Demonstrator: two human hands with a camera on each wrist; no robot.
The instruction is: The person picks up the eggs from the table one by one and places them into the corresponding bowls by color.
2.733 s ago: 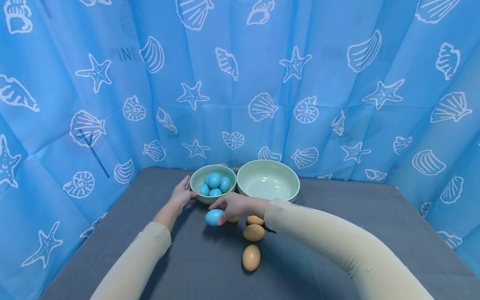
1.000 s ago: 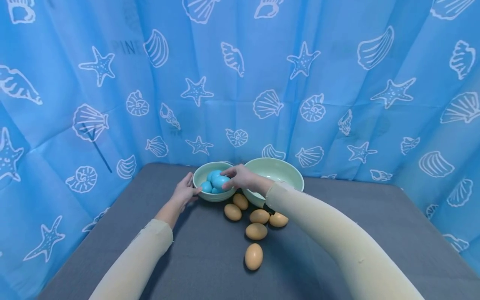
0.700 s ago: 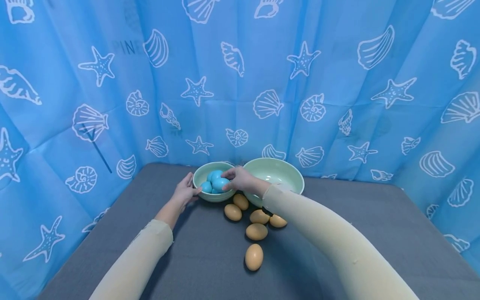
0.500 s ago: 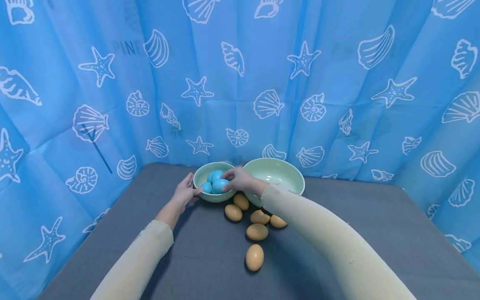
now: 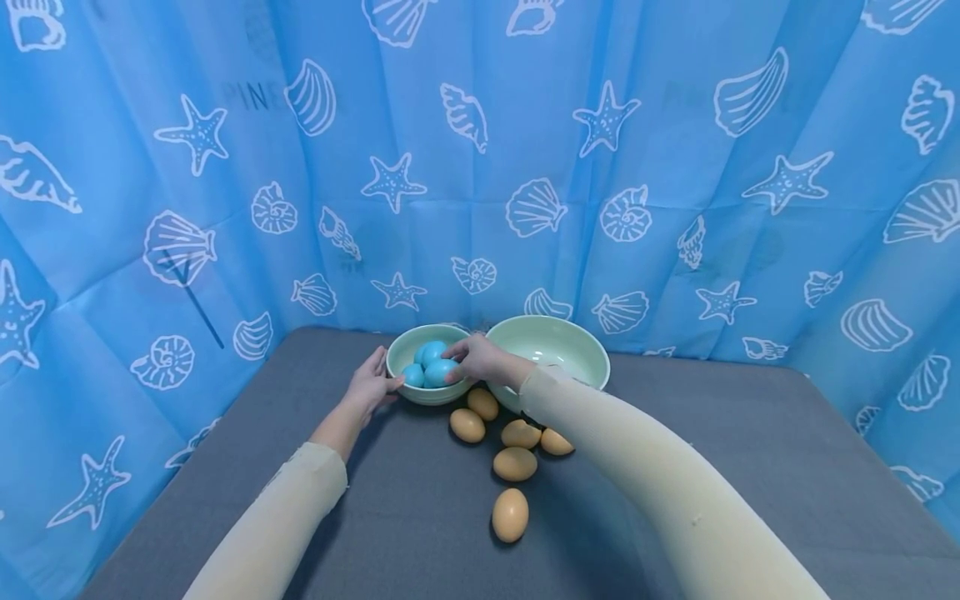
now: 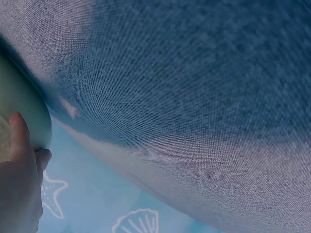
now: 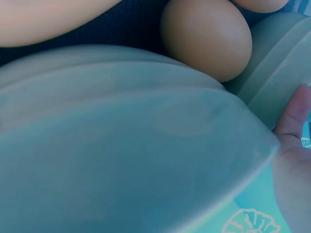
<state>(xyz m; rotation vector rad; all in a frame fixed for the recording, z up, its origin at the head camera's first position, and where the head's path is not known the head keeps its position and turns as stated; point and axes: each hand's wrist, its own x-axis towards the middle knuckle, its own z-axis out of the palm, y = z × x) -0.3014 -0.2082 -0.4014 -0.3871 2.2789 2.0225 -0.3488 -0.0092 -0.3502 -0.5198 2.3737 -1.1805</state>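
The right hand (image 5: 480, 360) pinches a blue egg (image 5: 438, 373) in the small green bowl (image 5: 431, 398), which the left hand (image 5: 369, 386) grips. Brown eggs (image 5: 514, 464) lie in front; near the far edge of the table (image 5: 420, 517), the right sleeve (image 5: 630, 437) crosses a larger bowl (image 5: 558, 343)

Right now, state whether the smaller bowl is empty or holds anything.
Not empty: in the head view, blue eggs show inside the smaller bowl, between its near and far rims.

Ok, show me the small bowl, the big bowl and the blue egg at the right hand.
Small bowl (image 5: 430, 398): head view, on its outer front wall.
Big bowl (image 5: 562, 354): head view, on its bare inside.
Blue egg (image 5: 437, 375): head view, on its uncovered shell.
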